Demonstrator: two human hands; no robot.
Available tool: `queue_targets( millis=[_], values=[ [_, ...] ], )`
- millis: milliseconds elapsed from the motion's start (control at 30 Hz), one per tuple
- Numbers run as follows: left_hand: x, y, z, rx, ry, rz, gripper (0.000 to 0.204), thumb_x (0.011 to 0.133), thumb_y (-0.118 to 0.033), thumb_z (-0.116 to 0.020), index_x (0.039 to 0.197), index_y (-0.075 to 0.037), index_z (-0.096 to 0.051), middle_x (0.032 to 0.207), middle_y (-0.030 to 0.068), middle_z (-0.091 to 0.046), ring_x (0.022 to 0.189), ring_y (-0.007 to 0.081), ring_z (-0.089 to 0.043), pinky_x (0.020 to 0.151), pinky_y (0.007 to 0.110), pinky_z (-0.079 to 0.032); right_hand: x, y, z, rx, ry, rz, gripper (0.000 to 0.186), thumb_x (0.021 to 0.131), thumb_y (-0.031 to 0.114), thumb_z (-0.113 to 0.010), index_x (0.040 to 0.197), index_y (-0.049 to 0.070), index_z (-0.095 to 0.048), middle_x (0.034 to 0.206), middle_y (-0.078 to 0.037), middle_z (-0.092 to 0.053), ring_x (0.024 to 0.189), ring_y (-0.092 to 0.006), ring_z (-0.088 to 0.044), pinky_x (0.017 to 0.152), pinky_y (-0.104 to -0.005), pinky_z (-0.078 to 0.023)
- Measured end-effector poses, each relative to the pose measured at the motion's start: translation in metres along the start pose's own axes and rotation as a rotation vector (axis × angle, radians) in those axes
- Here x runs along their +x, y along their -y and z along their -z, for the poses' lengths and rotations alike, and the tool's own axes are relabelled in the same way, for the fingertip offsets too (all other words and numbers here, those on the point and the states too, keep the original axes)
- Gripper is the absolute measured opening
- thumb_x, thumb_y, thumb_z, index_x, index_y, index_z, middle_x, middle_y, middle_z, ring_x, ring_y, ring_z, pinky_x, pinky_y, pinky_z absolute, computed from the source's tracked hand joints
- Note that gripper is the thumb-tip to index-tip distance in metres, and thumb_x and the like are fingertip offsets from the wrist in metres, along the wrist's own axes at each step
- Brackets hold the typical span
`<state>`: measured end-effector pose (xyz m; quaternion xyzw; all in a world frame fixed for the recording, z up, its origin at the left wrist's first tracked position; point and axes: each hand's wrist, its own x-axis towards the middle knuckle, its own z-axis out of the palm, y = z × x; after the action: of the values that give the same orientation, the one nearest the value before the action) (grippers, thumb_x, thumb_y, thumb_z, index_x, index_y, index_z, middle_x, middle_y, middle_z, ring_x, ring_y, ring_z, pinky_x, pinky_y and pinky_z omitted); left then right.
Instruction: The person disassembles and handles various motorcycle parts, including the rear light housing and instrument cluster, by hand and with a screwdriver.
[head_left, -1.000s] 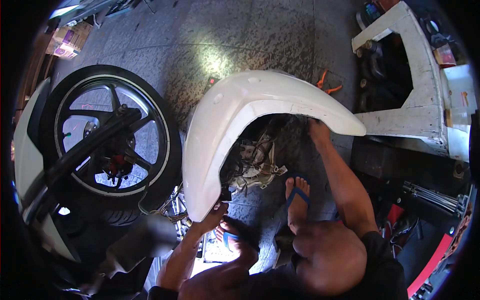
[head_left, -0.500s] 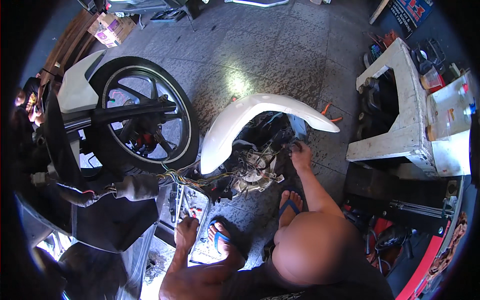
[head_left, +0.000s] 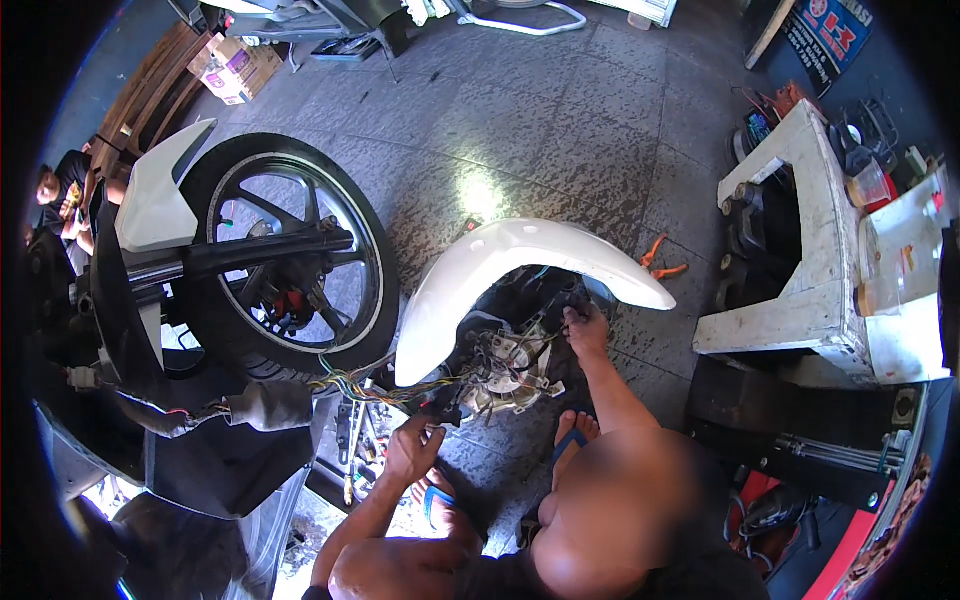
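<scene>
A white curved motorcycle fender (head_left: 530, 240) rests over a headlight assembly (head_left: 505, 370), seen from its back with wires and brackets. My right hand (head_left: 588, 335) is at the right end of the assembly, under the fender, fingers closed around a small dark part I cannot make out. My left hand (head_left: 412, 452) is raised just below a black connector piece (head_left: 440, 412), its fingertips pressed together; what they hold, if anything, is hidden. A bundle of coloured wires (head_left: 365, 385) runs from the headlight assembly to the motorcycle on the left.
The motorcycle's front wheel (head_left: 300, 180) and fork stand at the left. Orange-handled pliers (head_left: 660, 260) lie on the floor beyond the fender. A white wooden stand (head_left: 780, 330) is at the right. Tools lie in a tray (head_left: 345, 450) by my left foot. A person (head_left: 70, 195) sits far left.
My left hand has risen from the tool tray to beside the black connector piece. My right hand has shifted slightly left and down, still at the assembly. The view has tilted up slightly.
</scene>
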<state>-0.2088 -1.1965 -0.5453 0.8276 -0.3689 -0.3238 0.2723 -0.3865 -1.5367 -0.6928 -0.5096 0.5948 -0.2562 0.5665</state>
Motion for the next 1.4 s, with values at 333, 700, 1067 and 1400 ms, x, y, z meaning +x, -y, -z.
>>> queue_targets(
  millis=[333,700,1067,1400],
  values=[
    [-0.031,0.031,0.016,-0.098,-0.082,0.153,0.026,0.09,-0.02,-0.067,0.103,0.003,-0.07,0.09,0.0193,-0.074,0.08,0.0275,-0.073,0.072,0.037,-0.056,-0.071,0.017,0.008,0.369,0.136,0.405,0.048,0.087,-0.002,-0.069,0.131,0.0,-0.051,0.112,-0.013,-0.065,0.097,-0.0169,-0.064,0.081,-0.0306,-0.054],
    [-0.141,-0.079,0.145,-0.592,-0.143,0.221,0.041,0.097,-0.022,-0.063,0.125,0.007,-0.058,0.109,0.0154,-0.069,0.091,0.02,-0.065,0.084,0.034,-0.053,-0.104,0.038,0.052,0.379,0.418,-0.06,0.039,0.093,0.009,-0.068,0.129,-0.002,-0.058,0.106,-0.011,-0.069,0.076,-0.0178,-0.069,0.061,-0.031,-0.057],
    [-0.205,-0.183,0.164,-0.213,0.046,-0.342,0.059,0.093,-0.048,-0.068,0.131,-0.003,-0.061,0.12,0.0193,-0.065,0.11,0.0355,-0.064,0.096,0.043,-0.049,-0.122,0.021,0.039,0.441,0.35,-0.104,0.026,0.1,0.022,-0.065,0.112,-0.001,-0.066,0.095,-0.008,-0.07,0.065,-0.0169,-0.068,0.055,-0.0302,-0.057],
    [-0.193,-0.187,0.164,-0.098,0.105,-0.269,0.06,0.091,-0.046,-0.069,0.129,0.0,-0.061,0.115,0.0203,-0.066,0.108,0.035,-0.065,0.093,0.042,-0.052,-0.136,0.028,0.035,0.503,0.175,-0.278,0.019,0.103,0.017,-0.057,0.115,0.006,-0.066,0.093,-0.006,-0.069,0.058,-0.0128,-0.058,0.048,-0.0266,-0.047]
  ],
)
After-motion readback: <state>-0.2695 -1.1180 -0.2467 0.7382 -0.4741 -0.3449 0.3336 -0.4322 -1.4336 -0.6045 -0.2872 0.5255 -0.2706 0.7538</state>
